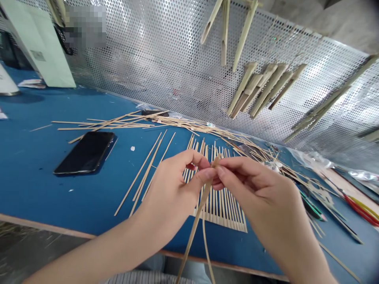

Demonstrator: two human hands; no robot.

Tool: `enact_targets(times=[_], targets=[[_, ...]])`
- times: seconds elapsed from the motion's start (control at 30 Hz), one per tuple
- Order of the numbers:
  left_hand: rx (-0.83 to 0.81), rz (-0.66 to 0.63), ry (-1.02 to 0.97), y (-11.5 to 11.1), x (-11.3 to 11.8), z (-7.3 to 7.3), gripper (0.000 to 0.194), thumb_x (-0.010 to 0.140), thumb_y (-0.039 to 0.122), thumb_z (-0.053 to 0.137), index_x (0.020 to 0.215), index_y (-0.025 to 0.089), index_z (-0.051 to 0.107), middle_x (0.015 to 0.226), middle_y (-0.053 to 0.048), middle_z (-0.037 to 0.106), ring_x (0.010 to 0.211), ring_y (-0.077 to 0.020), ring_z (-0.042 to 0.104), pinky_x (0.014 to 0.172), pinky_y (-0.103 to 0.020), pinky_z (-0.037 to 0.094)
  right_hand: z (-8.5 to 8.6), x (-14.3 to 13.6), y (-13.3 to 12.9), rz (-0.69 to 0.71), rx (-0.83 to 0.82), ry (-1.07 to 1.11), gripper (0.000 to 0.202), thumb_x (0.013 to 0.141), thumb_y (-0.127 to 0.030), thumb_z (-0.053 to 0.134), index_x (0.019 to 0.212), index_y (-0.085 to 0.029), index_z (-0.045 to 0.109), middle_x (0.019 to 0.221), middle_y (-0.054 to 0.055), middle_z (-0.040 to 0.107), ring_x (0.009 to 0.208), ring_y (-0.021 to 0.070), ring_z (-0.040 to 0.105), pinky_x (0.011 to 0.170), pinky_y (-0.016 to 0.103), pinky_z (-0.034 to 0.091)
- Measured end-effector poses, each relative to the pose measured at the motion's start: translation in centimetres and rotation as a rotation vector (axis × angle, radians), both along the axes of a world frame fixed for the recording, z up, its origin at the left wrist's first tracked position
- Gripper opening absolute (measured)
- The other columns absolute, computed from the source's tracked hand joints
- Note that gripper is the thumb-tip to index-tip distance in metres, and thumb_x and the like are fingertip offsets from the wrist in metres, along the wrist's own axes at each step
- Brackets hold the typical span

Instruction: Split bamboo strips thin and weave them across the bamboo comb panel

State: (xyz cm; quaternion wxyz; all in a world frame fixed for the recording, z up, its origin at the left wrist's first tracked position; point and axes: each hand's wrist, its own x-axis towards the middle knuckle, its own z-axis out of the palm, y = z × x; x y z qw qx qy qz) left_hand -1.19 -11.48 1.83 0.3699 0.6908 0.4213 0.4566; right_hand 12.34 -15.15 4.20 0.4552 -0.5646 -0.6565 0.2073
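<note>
Two long ends of a bamboo strip (196, 227) hang down over the table's front edge from between my fingertips. My left hand (180, 181) pinches the strip near its top, thumb against forefinger. Close beside it, my right hand (251, 183) pinches the same spot, where the strip looks folded or knotted; the fingers partly hide it. Under and behind both hands, a comb-like row of thin bamboo slats (225, 205) lies on the blue table (97, 197), joined along its near edge. Several loose sticks (142, 173) lie left of it.
A black phone (85, 153) lies at the left. More bamboo strips (183, 122) are heaped along the perforated metal panel (166, 51), where cut bamboo pieces (266, 88) hang. Red-handled pliers (359, 209) and other tools lie at the right. A pale green bag (44, 47) stands back left.
</note>
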Motion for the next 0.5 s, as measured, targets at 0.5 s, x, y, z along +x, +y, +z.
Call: enact_targets(times=[0.5], targets=[[0.193,0.087,0.054,-0.50,0.00,-0.45,0.011,0.082,0.014,0.050,0.072,0.018,0.051,0.073,0.003,0.054,0.062,-0.0079,0.049,0.045,-0.015,0.035,-0.30,-0.92,-0.13,-0.022,-0.055,-0.012,0.013,0.083,-0.017,0.052,0.079,-0.022,0.063,0.069,-0.006,0.065,0.060,0.0076,0.060,0.051,0.014,0.045]])
